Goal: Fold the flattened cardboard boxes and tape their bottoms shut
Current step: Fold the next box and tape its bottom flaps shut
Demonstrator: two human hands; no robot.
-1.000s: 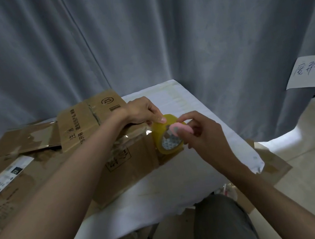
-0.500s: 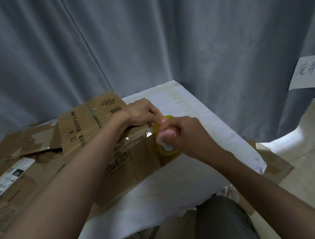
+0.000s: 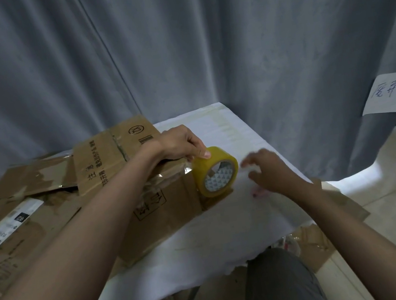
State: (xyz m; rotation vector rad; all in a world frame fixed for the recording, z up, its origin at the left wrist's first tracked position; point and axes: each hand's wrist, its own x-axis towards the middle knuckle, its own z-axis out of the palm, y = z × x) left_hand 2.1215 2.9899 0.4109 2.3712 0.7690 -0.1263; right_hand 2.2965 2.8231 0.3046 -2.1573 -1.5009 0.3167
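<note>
Head view: left hand (image 3: 180, 143) pinched the tape roll (image 3: 215, 171) at the folded box (image 3: 153, 203) edge on the bench (image 3: 230, 227); right hand (image 3: 270, 169), on the roll half a second ago, had pulled off, grip spread and blurred; likely strip just cut, bottom seam still needing press-down.

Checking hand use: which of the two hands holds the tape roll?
The left hand grips the yellow tape roll; the right hand is off it, blurred.
</note>
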